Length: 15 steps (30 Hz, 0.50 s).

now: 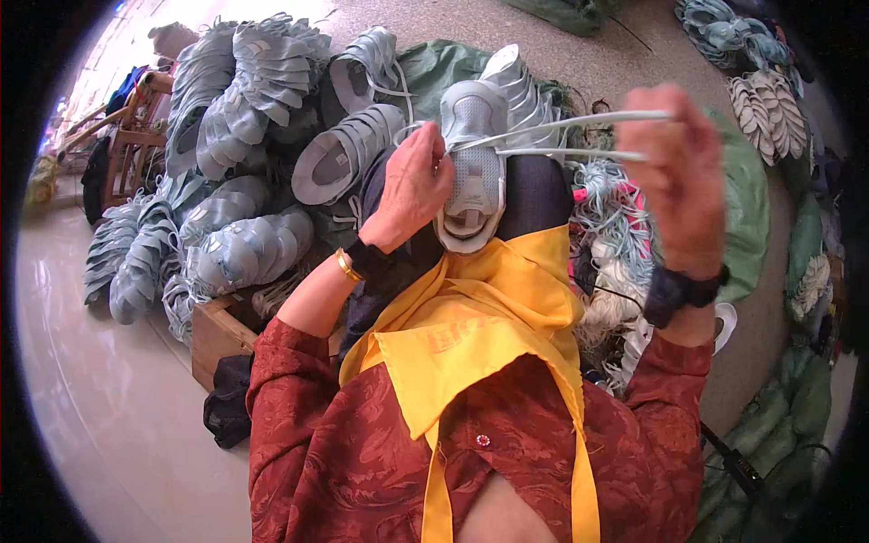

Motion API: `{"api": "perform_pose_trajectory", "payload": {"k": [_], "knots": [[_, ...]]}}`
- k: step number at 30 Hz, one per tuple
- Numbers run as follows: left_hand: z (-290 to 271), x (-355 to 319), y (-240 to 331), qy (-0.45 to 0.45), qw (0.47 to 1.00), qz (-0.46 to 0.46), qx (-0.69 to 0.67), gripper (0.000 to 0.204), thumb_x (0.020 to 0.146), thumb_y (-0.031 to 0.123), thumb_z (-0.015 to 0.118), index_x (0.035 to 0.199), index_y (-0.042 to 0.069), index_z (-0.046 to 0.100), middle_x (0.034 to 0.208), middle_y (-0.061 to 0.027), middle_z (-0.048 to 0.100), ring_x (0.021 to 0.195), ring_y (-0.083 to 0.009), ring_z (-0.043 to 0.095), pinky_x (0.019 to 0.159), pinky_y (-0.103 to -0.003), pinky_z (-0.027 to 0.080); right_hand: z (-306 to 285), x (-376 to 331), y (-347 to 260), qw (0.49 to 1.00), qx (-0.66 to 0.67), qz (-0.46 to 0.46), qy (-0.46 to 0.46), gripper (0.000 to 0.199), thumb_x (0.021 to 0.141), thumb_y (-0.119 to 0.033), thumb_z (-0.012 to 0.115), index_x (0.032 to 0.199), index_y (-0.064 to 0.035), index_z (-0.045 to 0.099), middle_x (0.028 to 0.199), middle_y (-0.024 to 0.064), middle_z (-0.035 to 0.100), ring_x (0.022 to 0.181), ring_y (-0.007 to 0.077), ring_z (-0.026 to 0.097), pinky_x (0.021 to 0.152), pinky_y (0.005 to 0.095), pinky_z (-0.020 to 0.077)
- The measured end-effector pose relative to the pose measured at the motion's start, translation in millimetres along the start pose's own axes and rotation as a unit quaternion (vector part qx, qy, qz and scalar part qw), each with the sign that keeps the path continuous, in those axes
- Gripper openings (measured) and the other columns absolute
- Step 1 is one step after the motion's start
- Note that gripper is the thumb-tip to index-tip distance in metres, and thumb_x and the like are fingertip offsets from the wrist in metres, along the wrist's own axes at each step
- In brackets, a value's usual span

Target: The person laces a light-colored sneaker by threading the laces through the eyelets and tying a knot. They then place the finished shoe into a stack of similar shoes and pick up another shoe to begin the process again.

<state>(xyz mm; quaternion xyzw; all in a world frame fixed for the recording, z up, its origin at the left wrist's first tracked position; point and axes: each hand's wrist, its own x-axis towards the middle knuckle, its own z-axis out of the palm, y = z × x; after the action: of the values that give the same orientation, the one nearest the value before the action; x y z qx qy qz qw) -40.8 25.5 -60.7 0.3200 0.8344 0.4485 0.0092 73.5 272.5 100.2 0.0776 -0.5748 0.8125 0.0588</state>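
A light grey shoe upper [478,185] with a perforated tongue lies lengthwise across my lap, between my knees. My left hand [418,188] is closed at its left edge, fingertips pinched near the eyelets; exactly what lies between them is partly hidden. Two strands of a pale shoelace [579,120] stretch from the upper to the right, pulled fairly straight. Their far ends run into my right hand [674,172], which is raised off to the right, closed and smeared by motion. A yellow apron [480,339] covers my lap below the upper.
Nested stacks of pale grey uppers [258,100] pile up at the left, by a wooden box [222,337]. More uppers [520,90] stand just beyond my knees. Bundles of laces [615,217] lie right of my lap, beside a green sack [747,217].
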Motion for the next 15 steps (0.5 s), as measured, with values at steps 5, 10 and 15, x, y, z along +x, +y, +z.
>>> {"api": "perform_pose_trajectory", "payload": {"k": [5, 10, 15], "knots": [[-4.1, 7.5, 14.2, -0.010, 1.000, 0.017, -0.004, 0.016, 0.083, 0.001, 0.069, 0.086, 0.000, 0.053, 0.075, -0.0121, 0.057, 0.066, -0.0257, 0.059, 0.062, -0.035, 0.048, 0.9, 7.9, -39.6, 0.968, 0.216, -0.064, -0.111, 0.013, 0.105, -0.016, 0.054, 0.101, -0.0052, 0.049, 0.091, 0.0026, 0.047, 0.067, 0.0051, 0.046, 0.051, 0.0154, 0.0394], [-7.7, 10.5, 35.1, -0.021, 0.998, 0.007, -0.065, 0.013, 0.086, 0.001, 0.070, 0.087, 0.000, 0.057, 0.076, -0.0119, 0.064, 0.066, -0.0220, 0.064, 0.062, -0.033, 0.050, 26.1, 34.5, 4.8, 0.964, 0.172, -0.142, -0.142, 0.018, 0.104, -0.022, 0.060, 0.103, -0.0035, 0.060, 0.082, 0.0063, 0.062, 0.055, 0.0076, 0.051, 0.042, 0.0212, 0.0431], [-13.1, 16.0, 34.9, -0.029, 0.989, -0.028, -0.141, 0.008, 0.094, 0.000, 0.065, 0.096, 0.001, 0.058, 0.086, -0.0031, 0.062, 0.078, -0.0078, 0.059, 0.071, -0.026, 0.051, 24.5, 29.1, -3.0, 0.969, 0.149, -0.136, -0.142, 0.021, 0.104, -0.023, 0.060, 0.105, -0.0026, 0.060, 0.082, 0.0061, 0.061, 0.056, 0.0073, 0.050, 0.043, 0.0228, 0.0413]]}}
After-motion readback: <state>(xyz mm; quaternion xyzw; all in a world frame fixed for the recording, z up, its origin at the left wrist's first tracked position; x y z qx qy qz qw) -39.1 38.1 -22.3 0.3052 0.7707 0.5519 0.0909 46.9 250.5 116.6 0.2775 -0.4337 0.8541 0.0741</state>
